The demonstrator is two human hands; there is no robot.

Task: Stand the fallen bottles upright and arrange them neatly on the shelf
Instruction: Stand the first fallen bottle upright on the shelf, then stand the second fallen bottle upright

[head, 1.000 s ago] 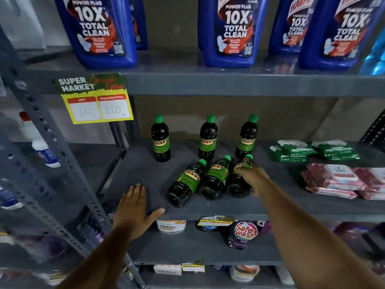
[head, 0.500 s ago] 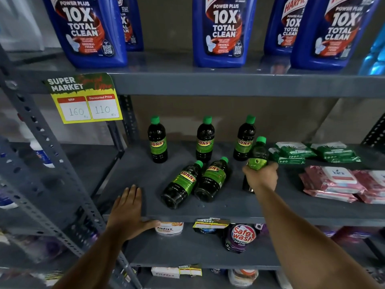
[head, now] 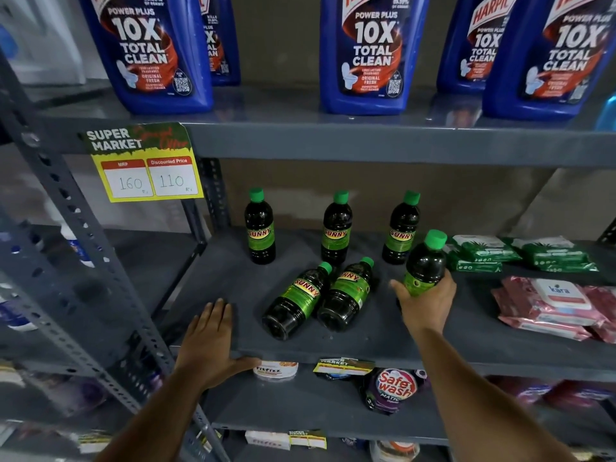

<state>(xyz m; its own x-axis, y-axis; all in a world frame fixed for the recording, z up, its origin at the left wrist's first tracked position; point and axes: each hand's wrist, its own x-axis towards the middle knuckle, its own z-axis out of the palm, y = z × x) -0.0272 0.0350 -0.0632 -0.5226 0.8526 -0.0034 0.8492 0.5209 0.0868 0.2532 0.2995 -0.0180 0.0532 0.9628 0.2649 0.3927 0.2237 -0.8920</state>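
- The right hand (head: 425, 303) is wrapped around the lower half of a dark bottle (head: 426, 261) with a green cap, holding it nearly upright over the grey shelf (head: 233, 278)
- The left hand (head: 208, 341) lies flat, fingers spread, on the shelf's front edge, gripping nothing
- Two fallen bottles (head: 295, 300) lie side by side between the hands
- Three standing bottles (head: 336, 228) line the back

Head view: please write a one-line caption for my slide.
Right hand holds one green-capped bottle upright while two fallen bottles lie on the grey shelf; left hand rests flat.
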